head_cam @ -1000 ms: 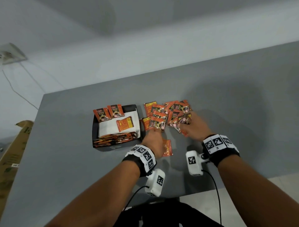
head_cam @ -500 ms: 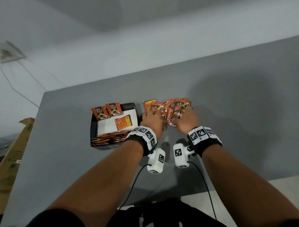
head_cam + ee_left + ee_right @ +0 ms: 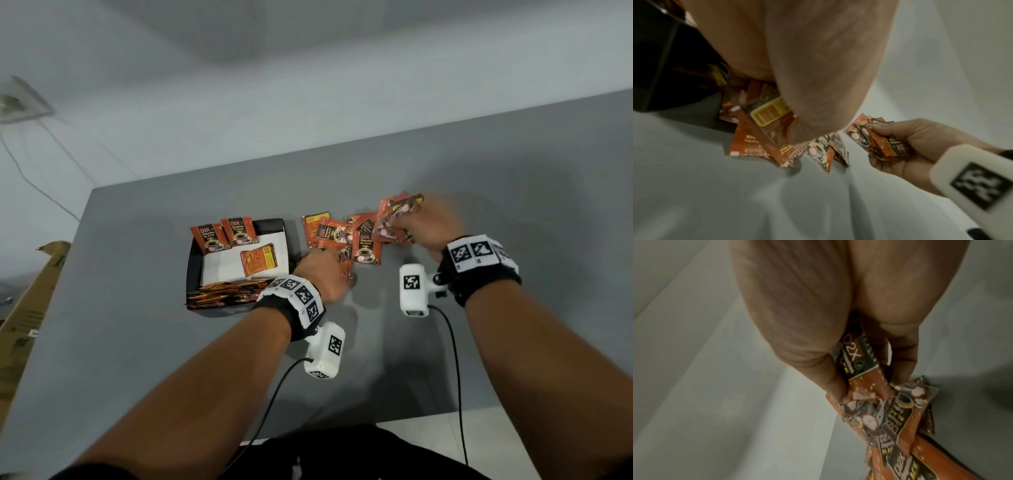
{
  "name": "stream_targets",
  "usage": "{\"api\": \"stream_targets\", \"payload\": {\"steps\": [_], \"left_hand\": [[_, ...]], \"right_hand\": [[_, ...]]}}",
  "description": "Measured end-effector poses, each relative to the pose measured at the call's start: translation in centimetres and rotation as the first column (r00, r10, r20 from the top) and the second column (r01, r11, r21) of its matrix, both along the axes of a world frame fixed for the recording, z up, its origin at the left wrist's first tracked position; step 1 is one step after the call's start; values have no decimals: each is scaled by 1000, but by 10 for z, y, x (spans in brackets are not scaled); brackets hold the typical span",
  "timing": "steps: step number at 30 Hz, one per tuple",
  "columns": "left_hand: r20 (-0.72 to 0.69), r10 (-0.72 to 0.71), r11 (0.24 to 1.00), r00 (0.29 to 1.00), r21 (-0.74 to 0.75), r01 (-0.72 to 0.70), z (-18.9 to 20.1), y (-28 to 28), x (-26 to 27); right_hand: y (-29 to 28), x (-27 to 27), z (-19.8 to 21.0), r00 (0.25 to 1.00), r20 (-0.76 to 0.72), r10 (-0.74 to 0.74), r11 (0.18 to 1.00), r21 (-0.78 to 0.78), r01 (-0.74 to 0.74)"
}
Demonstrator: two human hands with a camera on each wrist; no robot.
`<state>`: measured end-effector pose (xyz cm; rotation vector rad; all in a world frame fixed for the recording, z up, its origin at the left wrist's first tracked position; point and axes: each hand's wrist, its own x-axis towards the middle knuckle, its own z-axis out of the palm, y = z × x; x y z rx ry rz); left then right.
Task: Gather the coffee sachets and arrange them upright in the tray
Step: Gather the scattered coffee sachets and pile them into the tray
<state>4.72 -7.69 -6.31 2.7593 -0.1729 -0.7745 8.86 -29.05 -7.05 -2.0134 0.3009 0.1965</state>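
Observation:
Loose orange coffee sachets lie in a pile on the grey table, right of the black tray. In the tray, two sachets lean upright at the far wall. One lies flat on the white floor, and several stand packed along the near wall. My right hand grips a fanned bunch of sachets, raised over the pile's right end; the bunch also fills the right wrist view. My left hand curls over sachets at the pile's near-left edge, beside the tray corner; its fingertips are hidden.
A cardboard box stands off the table's left edge. A wall socket with a cable sits at the far left. The table's near edge runs just under my forearms. Grey table surface stretches to the right.
My right hand has lifted a bunch of sachets out of the pile and moved it right. My left hand has drawn back toward the tray corner with sachets under it.

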Motion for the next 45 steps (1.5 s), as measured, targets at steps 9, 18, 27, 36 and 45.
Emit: {"api": "stream_targets", "payload": {"steps": [9,18,27,36,45], "left_hand": [[122,-127,982,984,153,108,4,-5,13],[173,-216,959,961,223,175,-7,-8,22],[141,-121,965,983,-214,150,28,9,19],[321,202,938,925,-336,-88,89,141,37],[299,35,998,954,-65,-16,34,205,8]], "right_hand": [[6,25,-12,948,-229,220,832,-464,-305],[13,16,-28,966,-191,176,812,-526,-252],[7,2,13,997,-59,51,965,-254,-65],[112,-5,84,964,164,210,978,-46,-205],[237,-25,40,712,8,702,649,-419,-635]]}}
